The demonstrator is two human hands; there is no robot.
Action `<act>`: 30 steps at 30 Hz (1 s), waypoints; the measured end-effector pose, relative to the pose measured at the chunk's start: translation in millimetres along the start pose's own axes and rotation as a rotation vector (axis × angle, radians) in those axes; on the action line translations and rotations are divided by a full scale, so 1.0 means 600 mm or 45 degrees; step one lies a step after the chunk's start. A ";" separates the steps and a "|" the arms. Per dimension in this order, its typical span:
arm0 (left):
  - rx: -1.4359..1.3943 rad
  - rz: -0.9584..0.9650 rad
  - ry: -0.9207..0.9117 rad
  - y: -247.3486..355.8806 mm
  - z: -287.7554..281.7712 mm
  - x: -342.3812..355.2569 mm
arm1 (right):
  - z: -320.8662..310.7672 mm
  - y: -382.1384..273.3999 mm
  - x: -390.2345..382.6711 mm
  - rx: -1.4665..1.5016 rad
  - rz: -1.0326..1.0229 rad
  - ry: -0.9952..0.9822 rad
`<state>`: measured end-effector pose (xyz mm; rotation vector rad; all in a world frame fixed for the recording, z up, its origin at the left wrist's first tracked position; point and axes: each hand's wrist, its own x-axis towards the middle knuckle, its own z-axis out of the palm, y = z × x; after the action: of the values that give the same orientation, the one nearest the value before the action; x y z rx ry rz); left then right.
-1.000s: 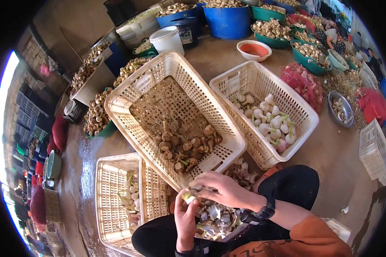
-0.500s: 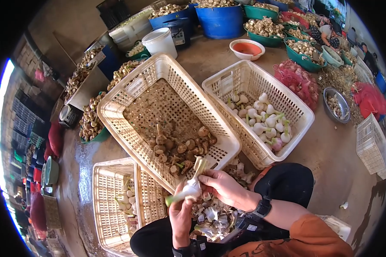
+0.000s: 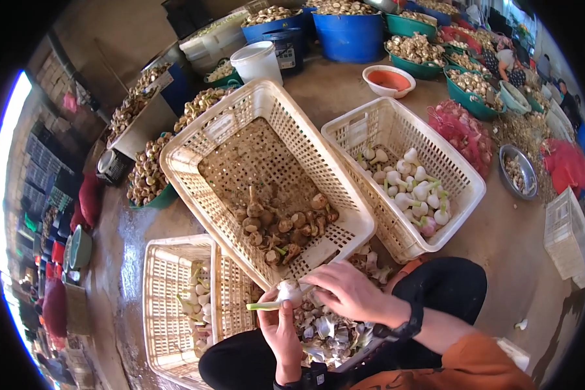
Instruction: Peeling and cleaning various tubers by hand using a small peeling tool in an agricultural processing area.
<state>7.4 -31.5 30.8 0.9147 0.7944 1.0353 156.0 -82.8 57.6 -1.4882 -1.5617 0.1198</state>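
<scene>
My left hand (image 3: 283, 337) grips a garlic bulb (image 3: 290, 294) between thumb and fingers, its green stem pointing left. The bulb looks white and mostly stripped of outer skin. My right hand (image 3: 356, 296) is just to its right, fingers stretched toward the bulb and slightly apart; nothing shows in them. Ahead lies a tilted plastic crate (image 3: 266, 162) with unpeeled brown garlic bulbs (image 3: 286, 227) gathered at its near end. To its right, another crate (image 3: 465, 198) contains cleaned white garlic (image 3: 413, 185). Loose garlic skins (image 3: 331, 335) are heaped below my hands.
At the lower left, a crate (image 3: 151, 292) holds more white garlic. Green tubs (image 3: 422, 68), blue barrels (image 3: 348, 39) and a white bucket (image 3: 257, 62) stand behind. A red mesh sack (image 3: 461, 140) and a metal bowl (image 3: 519, 172) are at right; a person (image 3: 507, 62) sits far right.
A pale strip of stem and skin, earlier in my right hand's grip above the bulb, is no longer seen there. The right fingers have loosened. The view has shifted slightly left.
</scene>
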 end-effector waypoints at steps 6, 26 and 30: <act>0.213 0.167 0.000 0.008 0.009 -0.009 | 0.007 -0.008 0.009 -0.010 0.037 -0.178; -0.572 -0.413 0.175 -0.039 -0.065 0.049 | 0.006 0.048 0.004 0.279 0.536 -0.700; -0.312 -0.124 0.272 0.002 -0.046 0.062 | 0.103 0.027 0.011 0.413 0.238 -0.403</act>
<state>-5.6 10.4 16.0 0.5580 0.8586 1.1278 128.0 -41.6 17.0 -1.3974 -1.5531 0.7134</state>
